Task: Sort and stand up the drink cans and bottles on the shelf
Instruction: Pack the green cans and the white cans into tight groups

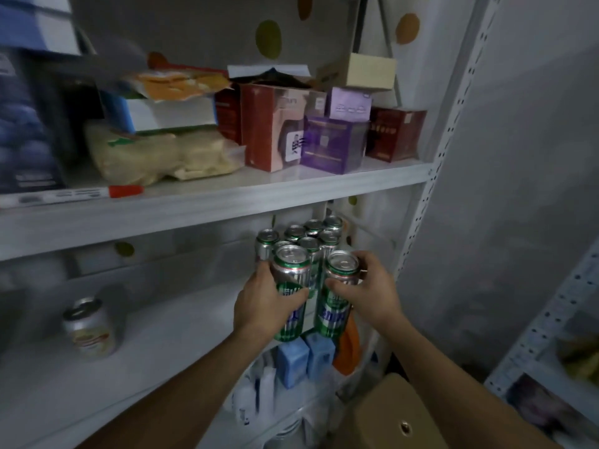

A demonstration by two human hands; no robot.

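My left hand [264, 303] grips a tall green-and-silver can [289, 267], upright, at the front edge of the white middle shelf [162, 335]. My right hand [368, 291] grips a second green can [335, 315] just to its right. Both cans stand in front of a cluster of several upright green cans [306, 236] at the shelf's right end. Far to the left a short silver-and-cream can [90, 328] stands alone and upright on the same shelf.
The upper shelf [227, 196] holds red and purple boxes, a bag of grain, a book and a red-capped marker. Below are blue cartons [293, 359], white bottles and an orange item. A cardboard box [395, 416] sits bottom right, beside a perforated upright post [431, 196].
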